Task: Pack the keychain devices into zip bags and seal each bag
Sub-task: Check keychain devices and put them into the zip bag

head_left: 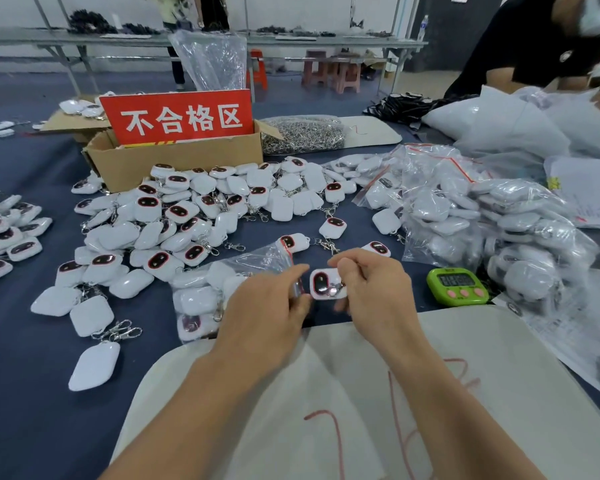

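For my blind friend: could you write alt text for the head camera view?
A right hand pinches a white keychain device by the mouth of a zip bag held by the left hand, over a blue table. Loose devices, filled bags, a cardboard box and a green timer lie around.

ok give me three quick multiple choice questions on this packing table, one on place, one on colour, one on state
1. Where does the timer sit?
A. on a stool
B. on the table, right of the right hand
C. on a shelf

2. What colour is the sign standing in the cardboard box?
A. red
B. blue
C. yellow

3. What is the right hand doing?
A. lying flat and empty
B. pinching a keychain device
C. pressing a button

Answers:
1 B: the green timer lies just beside that hand.
2 A: it is a red board with white characters.
3 B: its fingers curl round the white device, next to the zip bag that the left hand holds.
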Action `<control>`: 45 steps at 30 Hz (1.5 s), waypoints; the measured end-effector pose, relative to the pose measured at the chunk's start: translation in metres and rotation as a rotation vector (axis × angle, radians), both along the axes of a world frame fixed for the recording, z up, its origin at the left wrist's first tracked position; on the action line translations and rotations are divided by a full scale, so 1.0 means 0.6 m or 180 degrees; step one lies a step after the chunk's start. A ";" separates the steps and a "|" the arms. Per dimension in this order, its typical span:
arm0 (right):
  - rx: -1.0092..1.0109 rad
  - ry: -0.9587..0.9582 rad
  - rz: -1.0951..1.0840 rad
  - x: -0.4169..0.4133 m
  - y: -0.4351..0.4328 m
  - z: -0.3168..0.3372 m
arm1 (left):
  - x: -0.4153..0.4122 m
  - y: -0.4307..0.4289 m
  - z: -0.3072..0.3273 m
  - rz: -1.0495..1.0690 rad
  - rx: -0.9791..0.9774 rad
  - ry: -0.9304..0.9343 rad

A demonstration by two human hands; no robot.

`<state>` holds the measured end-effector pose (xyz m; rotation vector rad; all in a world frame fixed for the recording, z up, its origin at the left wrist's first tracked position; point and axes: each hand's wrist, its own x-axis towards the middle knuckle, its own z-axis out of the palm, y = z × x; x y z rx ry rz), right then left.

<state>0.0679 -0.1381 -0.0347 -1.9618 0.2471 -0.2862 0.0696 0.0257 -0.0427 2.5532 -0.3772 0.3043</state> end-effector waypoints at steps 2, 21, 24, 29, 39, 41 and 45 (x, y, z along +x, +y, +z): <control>0.0855 0.0061 0.0089 -0.001 0.003 0.005 | -0.005 -0.002 0.006 -0.0052 -0.0170 -0.0164; 0.1663 0.0186 0.1069 -0.027 0.009 0.024 | -0.012 -0.004 0.008 -0.0095 -0.1954 -0.0156; 0.1624 0.0249 0.0986 -0.026 0.012 0.023 | -0.009 -0.004 0.005 -0.0179 -0.1910 -0.0065; 0.1462 0.0339 0.0904 -0.025 0.013 0.021 | -0.008 -0.005 0.008 -0.0356 -0.1895 0.0075; 0.1062 0.0280 0.0578 -0.022 0.003 0.028 | -0.012 -0.010 0.011 -0.0353 -0.1615 0.0065; 0.0969 0.0302 0.0613 -0.022 -0.001 0.030 | -0.013 -0.012 0.011 -0.0368 -0.1650 0.0153; 0.0852 0.0276 0.0662 -0.025 -0.011 0.032 | -0.019 -0.029 0.018 -0.0419 -0.1738 0.0250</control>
